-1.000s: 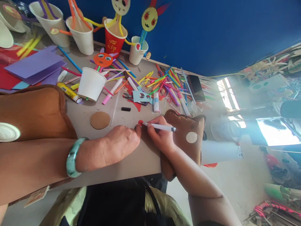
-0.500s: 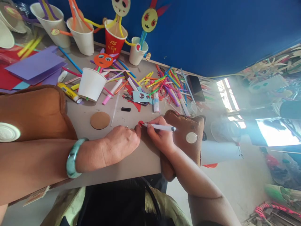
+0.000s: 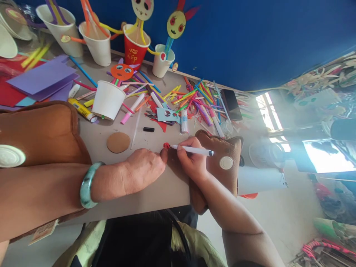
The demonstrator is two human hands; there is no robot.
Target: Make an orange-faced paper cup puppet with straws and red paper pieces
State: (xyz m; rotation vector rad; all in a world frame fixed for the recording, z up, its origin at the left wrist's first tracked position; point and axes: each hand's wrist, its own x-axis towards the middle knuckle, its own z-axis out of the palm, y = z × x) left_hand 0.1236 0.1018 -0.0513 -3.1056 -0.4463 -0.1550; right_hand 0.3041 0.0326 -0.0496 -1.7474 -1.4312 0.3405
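My right hand [image 3: 193, 157] is closed around a white marker pen [image 3: 191, 150], its tip at the right edge of a small red paper circle [image 3: 166, 145] with black marks on it. My left hand [image 3: 144, 167], a green bangle on its wrist, is closed, with its fingertips pinning the circle's lower edge to the table [image 3: 150, 196]. Above my left hand lie a round brown card disc [image 3: 118, 142] and a black pen cap [image 3: 148, 129]. My curled left fingers are partly hidden.
Brown cushions [image 3: 41, 129] lie under my left arm and beside my right hand. Behind stand a white paper cup [image 3: 108, 101] with an orange face, more decorated cups, a pile of coloured straws and markers, a glue bottle [image 3: 184, 121] and a phone [image 3: 231, 104].
The marker pen has shifted slightly right across the red circle, and more black marks show on it. My left hand stays almost where it was.
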